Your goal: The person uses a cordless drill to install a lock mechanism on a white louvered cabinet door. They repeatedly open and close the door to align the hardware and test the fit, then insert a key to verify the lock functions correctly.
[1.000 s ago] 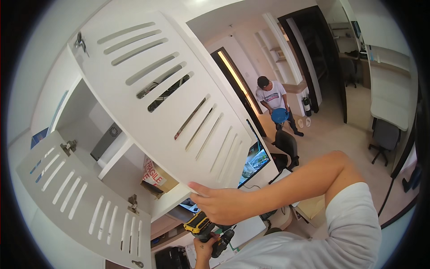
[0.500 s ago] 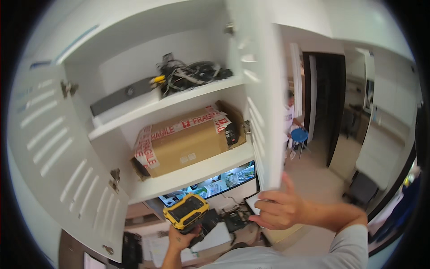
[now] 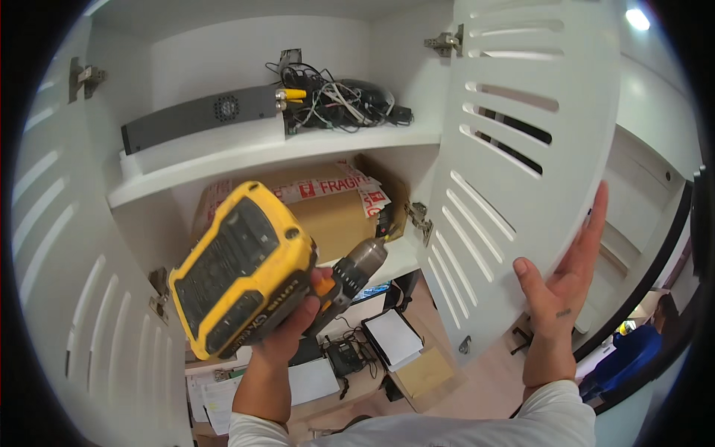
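Observation:
My left hand (image 3: 287, 328) grips a yellow and black cordless drill (image 3: 238, 268), its battery facing up and its chuck angled right near the lower hinge (image 3: 418, 220). My right hand (image 3: 558, 283) holds the edge of the white slotted right cabinet door (image 3: 514, 104), thumb on its face and fingers along the edge. Behind the drill, a cardboard box (image 3: 342, 212) with red-and-white tape lies on the cabinet's lower level. Above it, a shelf (image 3: 275, 156) holds a flat grey device (image 3: 179, 119) and tangled cables (image 3: 342, 104).
The left slotted door (image 3: 82, 268) stands open. Below are a desk with papers (image 3: 313, 384), a black phone (image 3: 346, 354) and a monitor partly hidden by the drill. Beyond the right door, a person in blue (image 3: 633, 350) is at the far right.
My view has turned toward the cabinet interior. The right door has swung further open with my right hand on it. My left hand has raised the drill toward the shelves.

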`<action>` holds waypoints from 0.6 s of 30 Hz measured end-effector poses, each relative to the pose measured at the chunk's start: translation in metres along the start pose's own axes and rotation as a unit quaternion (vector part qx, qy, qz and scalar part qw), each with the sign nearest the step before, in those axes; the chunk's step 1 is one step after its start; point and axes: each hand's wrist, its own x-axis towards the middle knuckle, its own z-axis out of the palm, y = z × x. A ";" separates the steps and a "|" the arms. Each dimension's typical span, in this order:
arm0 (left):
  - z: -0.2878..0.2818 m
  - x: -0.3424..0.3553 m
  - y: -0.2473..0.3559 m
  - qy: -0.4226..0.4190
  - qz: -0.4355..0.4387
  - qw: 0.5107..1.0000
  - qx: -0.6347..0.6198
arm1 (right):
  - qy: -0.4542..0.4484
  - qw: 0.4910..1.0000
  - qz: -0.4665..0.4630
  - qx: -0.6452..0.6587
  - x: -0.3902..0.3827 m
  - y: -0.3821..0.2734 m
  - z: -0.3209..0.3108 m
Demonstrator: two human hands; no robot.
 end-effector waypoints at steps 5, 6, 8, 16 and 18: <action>0.010 0.069 0.009 0.071 0.067 0.995 -0.026 | 0.038 0.995 0.090 -0.003 -0.011 0.004 -0.001; 0.007 0.081 0.011 0.068 0.094 0.993 -0.019 | 0.038 0.995 0.088 -0.002 -0.012 0.004 0.000; 0.002 0.099 0.017 0.073 0.129 0.989 -0.006 | 0.038 0.996 0.086 -0.001 -0.011 0.003 0.000; 0.011 0.179 0.037 0.106 0.145 0.980 0.085 | 0.016 0.990 0.136 0.024 -0.006 -0.017 0.002; 0.021 0.201 0.037 0.119 0.126 0.983 0.056 | 0.019 0.987 0.159 0.025 -0.008 -0.020 0.001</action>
